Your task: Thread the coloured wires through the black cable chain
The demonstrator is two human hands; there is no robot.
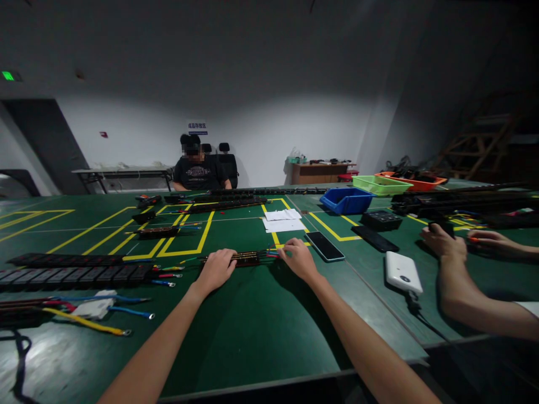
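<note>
A short black strip with copper-coloured bars (247, 257) lies on the green table in front of me, coloured wires coming out of both ends. My left hand (219, 268) is closed over its left end, fingers curled around the edge. At the other end, my right hand (298, 258) has thumb and fingers together at the thin coloured wires (270, 253). The exact grip of those fingertips is small and hard to see. A smartphone (324, 246) lies just right of my right hand. White papers (283, 220) lie beyond it.
Black socket strips (80, 275) and lugged cables (90, 321) lie at left. Blue (346, 200), green (381, 185) and orange bins stand at back right. A white power bank (403, 272) sits near a co-worker's hands (445, 242). Another person (201, 171) sits across the table.
</note>
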